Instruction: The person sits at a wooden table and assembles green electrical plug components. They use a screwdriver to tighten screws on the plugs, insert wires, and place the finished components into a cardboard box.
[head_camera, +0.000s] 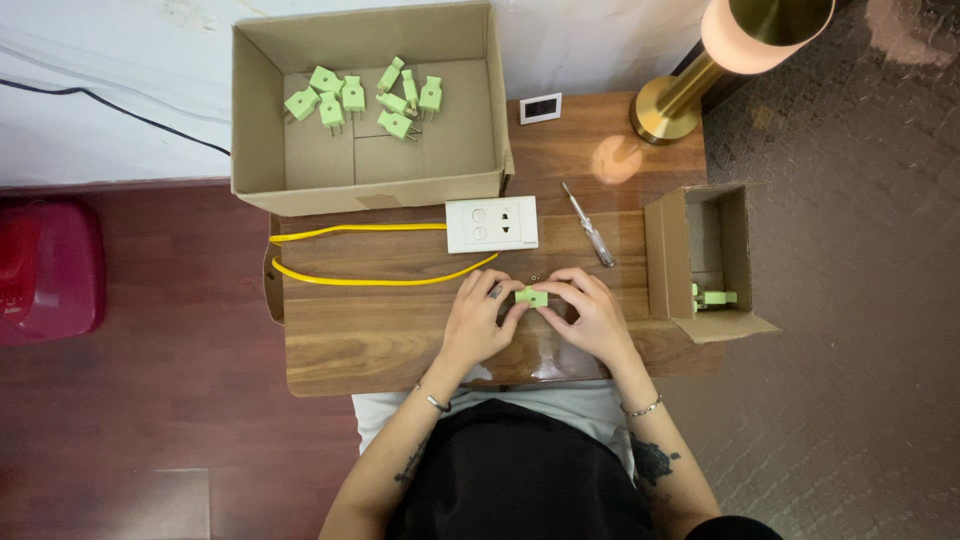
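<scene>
My left hand (478, 318) and my right hand (590, 312) meet over the wooden table (350, 340), both pinching one small light green plug (531, 297) between their fingertips. Just beyond the hands lies a white socket block (491, 223) with a yellow cable (370, 280) looping off to the left. A screwdriver (588, 224) with a clear handle lies to the right of the socket block. Two tiny dark screws (537, 277) rest on the wood near my fingers.
A large open cardboard box (260, 120) at the back holds several green plugs (362, 97). A smaller open box (668, 250) at the right holds another green plug (715, 297). A brass lamp (670, 105), a small white device (540, 108), a red object (45, 268) at left.
</scene>
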